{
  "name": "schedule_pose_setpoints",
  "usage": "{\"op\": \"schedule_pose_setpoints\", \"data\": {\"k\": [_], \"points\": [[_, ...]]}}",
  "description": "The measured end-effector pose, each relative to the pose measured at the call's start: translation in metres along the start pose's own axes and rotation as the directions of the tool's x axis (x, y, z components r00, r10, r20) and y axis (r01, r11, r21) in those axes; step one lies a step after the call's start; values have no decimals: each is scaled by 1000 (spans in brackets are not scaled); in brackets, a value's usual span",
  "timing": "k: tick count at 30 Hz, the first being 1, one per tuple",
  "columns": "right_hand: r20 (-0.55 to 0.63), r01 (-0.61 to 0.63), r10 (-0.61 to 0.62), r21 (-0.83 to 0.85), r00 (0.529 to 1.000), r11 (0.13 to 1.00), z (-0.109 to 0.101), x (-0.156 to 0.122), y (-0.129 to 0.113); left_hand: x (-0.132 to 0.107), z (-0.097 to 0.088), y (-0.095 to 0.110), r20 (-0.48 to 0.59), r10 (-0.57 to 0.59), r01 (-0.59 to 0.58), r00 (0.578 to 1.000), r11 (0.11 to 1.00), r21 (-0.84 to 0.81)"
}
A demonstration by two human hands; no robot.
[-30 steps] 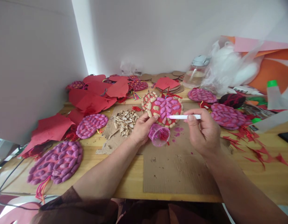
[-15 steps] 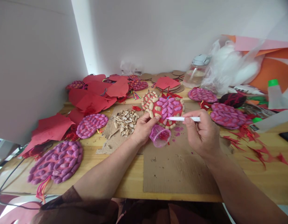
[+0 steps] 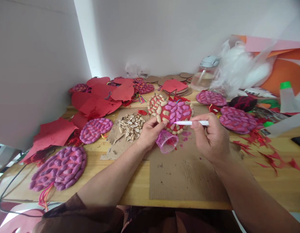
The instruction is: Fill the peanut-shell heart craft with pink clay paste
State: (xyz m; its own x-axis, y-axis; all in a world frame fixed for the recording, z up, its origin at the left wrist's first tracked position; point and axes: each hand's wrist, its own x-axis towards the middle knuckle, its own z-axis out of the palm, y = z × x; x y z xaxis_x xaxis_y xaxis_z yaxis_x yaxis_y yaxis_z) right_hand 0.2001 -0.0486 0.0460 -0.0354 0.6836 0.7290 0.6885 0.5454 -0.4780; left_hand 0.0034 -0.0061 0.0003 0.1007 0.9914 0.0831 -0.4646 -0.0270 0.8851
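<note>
My left hand [image 3: 150, 133] grips the near edge of a red disc covered with peanut shells [image 3: 172, 112], part painted purple, part bare, held tilted above the cardboard sheet [image 3: 186, 174]. The same hand also holds a small clear plastic cup with pink paint [image 3: 167, 141] tipped on its side below the disc. My right hand [image 3: 211, 137] pinches a white brush handle [image 3: 192, 123], its tip touching the disc's lower shells.
A pile of loose peanut shells [image 3: 130, 124] lies left of my hand. Finished purple shell discs [image 3: 60, 168] [image 3: 95, 129] [image 3: 237, 119] and red paper cutouts [image 3: 98, 100] cover the wooden table [image 3: 281, 174]. A water jar [image 3: 204, 76], plastic bags and a green-capped bottle [image 3: 285, 95] stand at the back right.
The disc has tilted up and shifted slightly right in my left hand. The brush tip has moved a little left onto the lower shells. The cup has tipped further.
</note>
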Motion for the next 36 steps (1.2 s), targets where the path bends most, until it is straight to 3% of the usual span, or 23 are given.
{"op": "schedule_pose_setpoints", "data": {"k": [6,21,26,36], "points": [[-27,32,-34,-74,999,997,-1,0,1,0,-1,0,8,-11,11,1000,1000,-12],[-32,-12,13,39,999,999,1,-2,1,2,2,10,-59,-90,82,994,988,-128],[-56,-24,25,5,998,1000,1,-1,2,2,3,15,-61,-144,133,988,977,-164],[-45,5,-5,2,999,1000,5,-2,2,4,1,12,-45,-124,116,991,982,-146]]}}
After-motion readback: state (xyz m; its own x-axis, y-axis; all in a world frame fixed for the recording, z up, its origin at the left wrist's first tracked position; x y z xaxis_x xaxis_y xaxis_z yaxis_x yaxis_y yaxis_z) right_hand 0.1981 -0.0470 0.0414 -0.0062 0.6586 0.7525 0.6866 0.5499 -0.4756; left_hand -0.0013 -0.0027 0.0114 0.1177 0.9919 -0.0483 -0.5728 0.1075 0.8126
